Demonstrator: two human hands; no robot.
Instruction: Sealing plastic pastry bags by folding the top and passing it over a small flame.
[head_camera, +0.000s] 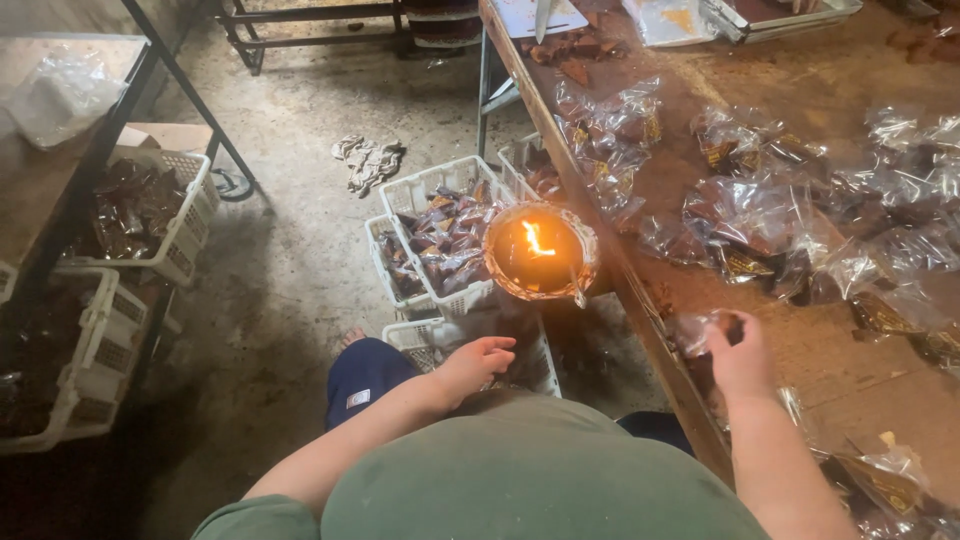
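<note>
So the right hand (742, 352) was out over the near edge of the worktop (800, 80), fingers pinched shut on a small clear packet (700, 330) with something dark inside, arm stretched forward from the lower right. The left hand (478, 362) hung loose and holding nothing, fingers half curled, just above the knee in dark blue trousers and right over a white plastic basket (425, 335) on the floor.

Just past the left hand, at the worktop's left edge, sat a shallow round bowl (540, 255) with a small flame (537, 240) burning in it, glowing orange. Behind it, more white baskets (440, 235) packed with wrapped pieces in dark, purplish wrappers.

The worktop itself was a long brown wooden board running from near right to far, pretty grimy, covered in heaps of crinkly clear packets (760, 210) with dark contents and gold-printed bits. At the far end there was a pile of loose dark brown chunks (570, 50) and a metal tray (780, 15).

The room had a rough concrete floor (290, 250), a crumpled rag (368, 160) lying on it, and on the left a dark metal-framed shelf (70, 170) with more white baskets (150, 210) of wrapped stuff.
</note>
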